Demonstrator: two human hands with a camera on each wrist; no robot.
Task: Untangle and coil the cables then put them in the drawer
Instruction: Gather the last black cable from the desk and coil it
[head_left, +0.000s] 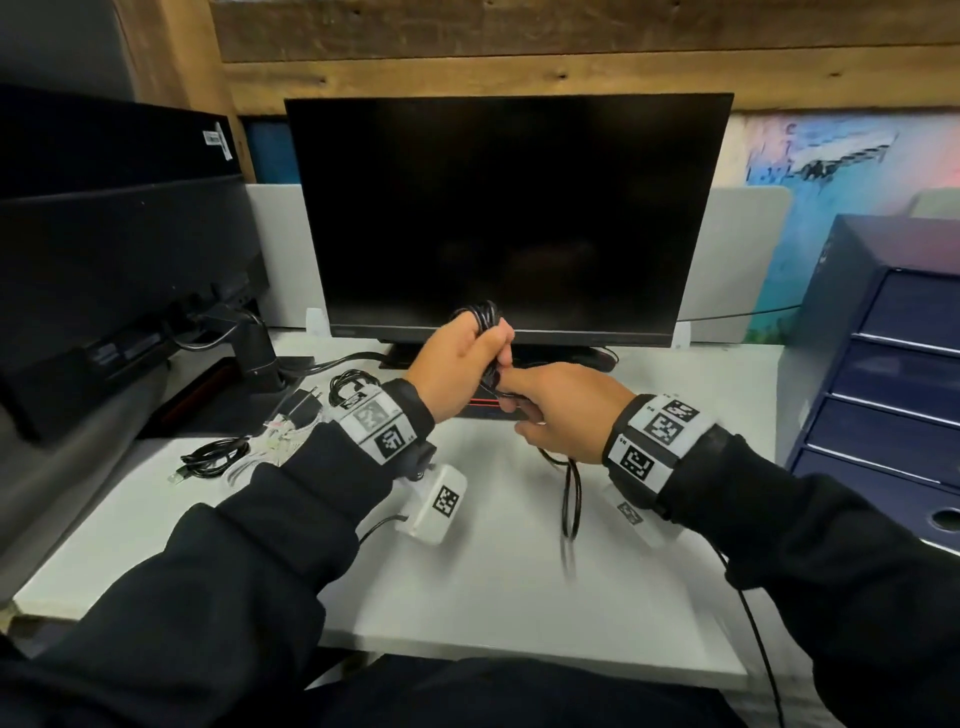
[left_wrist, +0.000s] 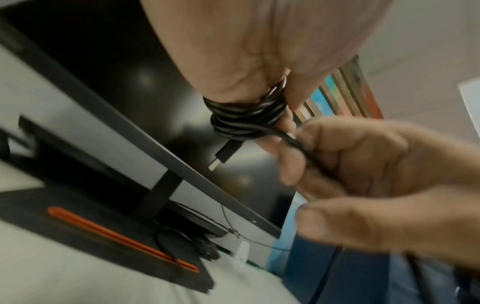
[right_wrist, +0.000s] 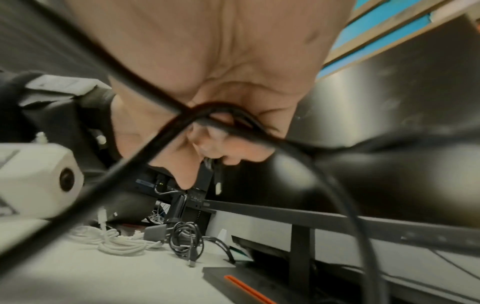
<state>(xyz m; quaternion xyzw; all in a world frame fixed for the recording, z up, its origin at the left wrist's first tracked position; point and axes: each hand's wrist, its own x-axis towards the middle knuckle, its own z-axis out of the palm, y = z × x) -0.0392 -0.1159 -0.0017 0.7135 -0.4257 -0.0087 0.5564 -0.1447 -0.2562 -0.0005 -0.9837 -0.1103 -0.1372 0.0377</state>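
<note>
A black cable (left_wrist: 246, 115) is wound in several turns around the fingers of my left hand (head_left: 462, 358), raised in front of the monitor. Its plug (left_wrist: 226, 154) hangs free below the coil. My right hand (head_left: 556, 410) pinches the loose run of the same cable (left_wrist: 301, 148) just right of the coil. The rest of it droops toward the desk as a blurred loop (head_left: 569, 499). Other cables lie on the desk at left: a black bundle (head_left: 213, 460), white cables (right_wrist: 116, 242) and a small black coil (right_wrist: 185, 238).
A dark monitor (head_left: 509, 218) stands straight ahead on a black base with an orange stripe (left_wrist: 122, 236). A blue drawer unit (head_left: 893, 374) with shut drawers stands at the right. A second monitor arm (head_left: 254, 348) and a charger (head_left: 301, 402) occupy the left of the white desk (head_left: 493, 597).
</note>
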